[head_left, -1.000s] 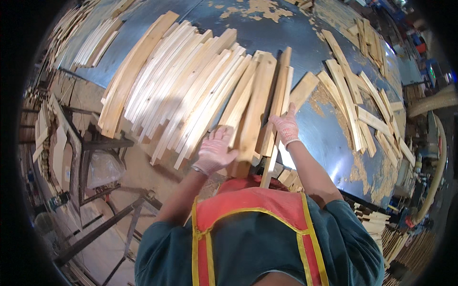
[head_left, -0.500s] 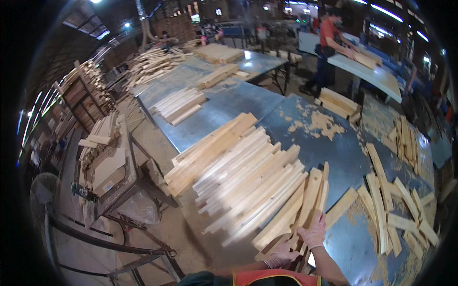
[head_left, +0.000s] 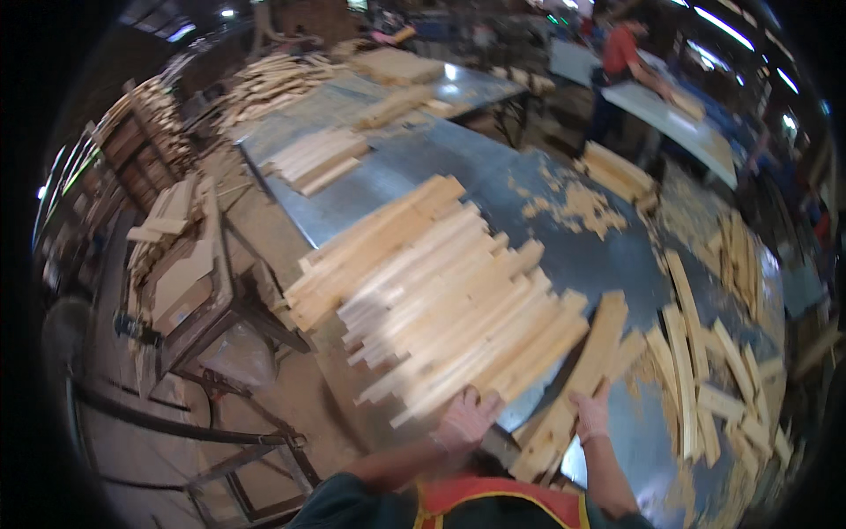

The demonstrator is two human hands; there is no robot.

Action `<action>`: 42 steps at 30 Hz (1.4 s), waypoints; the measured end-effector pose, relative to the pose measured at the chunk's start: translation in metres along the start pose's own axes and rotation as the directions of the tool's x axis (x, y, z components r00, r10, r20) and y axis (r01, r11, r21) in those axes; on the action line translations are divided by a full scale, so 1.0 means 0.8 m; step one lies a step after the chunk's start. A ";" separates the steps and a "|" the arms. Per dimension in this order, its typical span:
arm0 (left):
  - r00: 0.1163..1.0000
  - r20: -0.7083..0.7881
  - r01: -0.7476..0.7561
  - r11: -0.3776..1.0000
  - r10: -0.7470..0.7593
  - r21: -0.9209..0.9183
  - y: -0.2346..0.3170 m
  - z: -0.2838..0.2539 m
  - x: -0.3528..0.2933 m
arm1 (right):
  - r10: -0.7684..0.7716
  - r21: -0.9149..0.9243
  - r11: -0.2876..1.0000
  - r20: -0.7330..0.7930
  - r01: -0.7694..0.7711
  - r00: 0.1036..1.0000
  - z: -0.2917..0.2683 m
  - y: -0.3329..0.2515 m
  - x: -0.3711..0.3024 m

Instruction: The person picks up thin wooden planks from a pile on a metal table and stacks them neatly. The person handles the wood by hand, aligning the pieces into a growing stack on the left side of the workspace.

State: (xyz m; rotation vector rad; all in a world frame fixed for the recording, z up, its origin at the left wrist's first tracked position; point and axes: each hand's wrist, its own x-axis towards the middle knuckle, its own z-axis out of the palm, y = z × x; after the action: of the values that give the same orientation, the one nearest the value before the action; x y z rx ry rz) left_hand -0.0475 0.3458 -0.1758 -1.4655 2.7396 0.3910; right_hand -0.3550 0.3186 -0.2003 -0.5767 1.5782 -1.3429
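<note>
My left hand [head_left: 467, 420], in a pale glove, rests against the near ends of a row of light wooden boards [head_left: 441, 309] laid side by side. Its fingers are spread and touch the board ends without wrapping round one. My right hand [head_left: 591, 414], gloved too, is closed at the right edge of a longer, slightly bent wooden board [head_left: 573, 383]. This board lies slanted just right of the row, with a dark gap between them. Motion smears the fingertips somewhat.
Loose wooden strips [head_left: 696, 379] lie crisscrossed at the right of the metal table [head_left: 573, 260], among sawdust [head_left: 577, 207]. A smaller board stack [head_left: 317, 159] sits farther back. A co-worker [head_left: 621, 62] stands at a pale table at back right. A metal frame [head_left: 176, 428] stands left.
My left hand has left the boards it shared with my right hand and moved up-left to the row's ends. One board now lies against the row's right side; my right hand stays on another.
</note>
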 end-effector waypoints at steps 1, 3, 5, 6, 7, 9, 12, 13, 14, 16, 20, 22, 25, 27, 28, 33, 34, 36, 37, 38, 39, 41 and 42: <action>0.998 -0.043 0.049 0.998 -0.051 -0.042 -0.008 0.006 0.007 | -0.030 0.099 0.995 0.090 0.021 0.995 0.014 -0.007 0.002; 0.969 -0.127 0.154 0.917 -0.213 -0.367 -0.049 0.050 -0.007 | 0.111 0.069 0.990 0.185 -0.125 0.976 0.041 -0.027 -0.023; 0.926 -0.172 0.194 0.817 -0.335 -0.543 -0.088 0.094 -0.020 | 0.013 -0.314 0.949 0.067 0.008 0.998 0.086 -0.015 -0.029; 0.936 -0.260 0.155 0.942 -0.236 -0.297 -0.064 0.026 -0.015 | -0.037 -0.497 0.867 -0.009 0.028 0.999 0.103 -0.008 -0.031; 0.917 -0.375 0.138 0.990 -0.137 -0.024 -0.049 -0.018 -0.005 | 0.031 -0.641 0.766 0.119 0.053 0.992 0.122 -0.060 -0.049; 0.904 -0.366 0.166 0.969 -0.224 -0.182 -0.016 -0.026 0.012 | -0.037 -0.573 0.783 0.342 0.240 0.939 0.132 -0.012 -0.025; 0.925 -0.333 0.120 0.972 -0.183 -0.200 0.057 -0.021 0.057 | -0.006 -0.376 0.882 0.596 0.286 0.803 0.057 -0.006 0.024; 0.938 -0.325 0.069 0.982 -0.124 -0.176 0.067 -0.023 0.061 | 0.015 -0.276 0.938 0.636 0.209 0.772 0.034 -0.014 0.038; 0.905 -0.425 -0.022 0.999 0.031 0.025 0.088 0.025 0.078 | -0.016 -0.499 0.797 0.547 0.341 0.837 -0.025 -0.046 0.058; 0.956 -0.277 -0.093 0.996 0.094 0.016 0.116 0.028 0.097 | -0.287 -0.731 0.565 0.261 0.383 0.922 -0.123 -0.076 0.082; 0.981 0.121 0.167 0.973 -0.149 -0.162 0.139 0.039 0.163 | -0.347 -0.982 0.183 -0.017 0.050 0.938 -0.354 -0.104 0.148; 0.992 -0.125 0.031 0.998 -0.023 0.058 0.094 0.096 0.162 | -0.321 -0.993 -0.110 0.068 0.035 0.945 -0.404 -0.103 0.152; 0.961 0.133 0.236 0.970 -0.242 0.063 0.142 0.035 0.209 | -0.135 -0.994 -0.086 0.080 0.068 0.988 -0.446 -0.111 0.175; 0.947 0.079 0.320 0.921 -0.310 -0.223 0.140 0.024 0.210 | -0.053 -0.988 -0.126 0.101 0.094 0.993 -0.455 -0.127 0.198; 0.940 0.050 0.331 0.870 -0.336 -0.364 0.139 0.020 0.209 | -0.035 -0.998 -0.053 0.047 0.045 0.998 -0.453 -0.127 0.206; 0.817 0.458 0.466 -0.066 -0.351 -0.882 0.116 0.021 0.182 | -0.039 -0.995 -0.101 0.011 0.007 0.999 -0.418 -0.131 0.189; 0.831 0.470 0.446 -0.150 -0.296 -0.883 0.116 0.023 0.172 | -0.048 -0.997 -0.074 -0.017 -0.021 0.999 -0.419 -0.130 0.182; 0.854 0.478 0.442 -0.198 -0.204 -0.875 0.118 0.031 0.154 | -0.003 -0.995 -0.091 -0.043 -0.043 0.999 -0.420 -0.131 0.168; 0.861 0.480 0.456 -0.163 -0.167 -0.875 0.121 0.038 0.147 | 0.009 -0.996 -0.078 -0.048 -0.047 0.999 -0.419 -0.133 0.161; 0.867 0.482 0.467 -0.127 -0.131 -0.875 0.121 0.042 0.138 | 0.022 -0.997 -0.064 -0.052 -0.050 0.998 -0.414 -0.134 0.153; 0.880 0.408 0.458 0.204 -0.244 -0.865 0.123 0.043 0.129 | 0.032 -0.996 -0.053 -0.067 -0.065 0.997 -0.416 -0.136 0.143; 0.928 0.143 0.365 0.761 -0.345 -0.537 0.127 0.031 0.121 | -0.084 -0.985 0.171 0.013 0.027 0.996 -0.421 -0.105 0.132; 0.914 0.067 0.400 0.862 -0.400 -0.310 0.137 0.016 0.120 | -0.129 -0.938 0.343 0.013 0.057 0.991 -0.407 -0.091 0.116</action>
State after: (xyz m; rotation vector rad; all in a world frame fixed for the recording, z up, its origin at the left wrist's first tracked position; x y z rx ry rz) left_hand -0.1931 0.3281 -0.1767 -2.0486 2.3514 0.8416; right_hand -0.6954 0.3794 -0.1833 -1.3497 2.3541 -0.3245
